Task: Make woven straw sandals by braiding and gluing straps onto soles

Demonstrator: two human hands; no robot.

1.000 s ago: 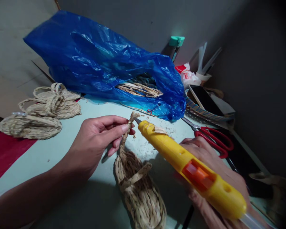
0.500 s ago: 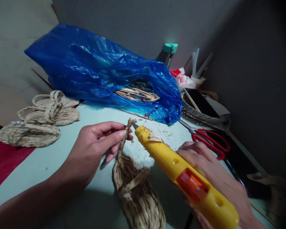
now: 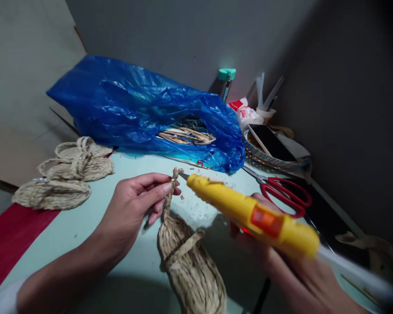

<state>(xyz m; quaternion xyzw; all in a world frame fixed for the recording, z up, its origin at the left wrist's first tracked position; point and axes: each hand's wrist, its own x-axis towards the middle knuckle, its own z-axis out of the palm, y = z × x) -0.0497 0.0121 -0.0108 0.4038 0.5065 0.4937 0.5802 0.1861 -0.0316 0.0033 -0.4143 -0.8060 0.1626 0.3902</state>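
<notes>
My left hand (image 3: 137, 200) pinches the thin braided end of a woven straw slipper (image 3: 193, 270), which lies on the pale table with a strap loop across it. In my right hand (image 3: 281, 261) is a yellow glue gun (image 3: 229, 200) with an orange window and a white glue stick trailing from its back. The gun's dark nozzle points left, close beside the top of the braided end; whether they touch I cannot tell. Blur softens the gun and the right hand.
Several finished-looking woven slippers (image 3: 75, 170) lie at the left near a red cloth (image 3: 22, 244). A blue plastic bag (image 3: 134, 104) holding straw lies behind. Red-handled scissors (image 3: 286, 196), a phone (image 3: 271, 141) on a basket and a cup of glue sticks (image 3: 265, 113) are at the right.
The glue gun has tilted flatter and its back end has risen, exposing the white stick. The left hand keeps its pinch. The whole view has shifted slightly.
</notes>
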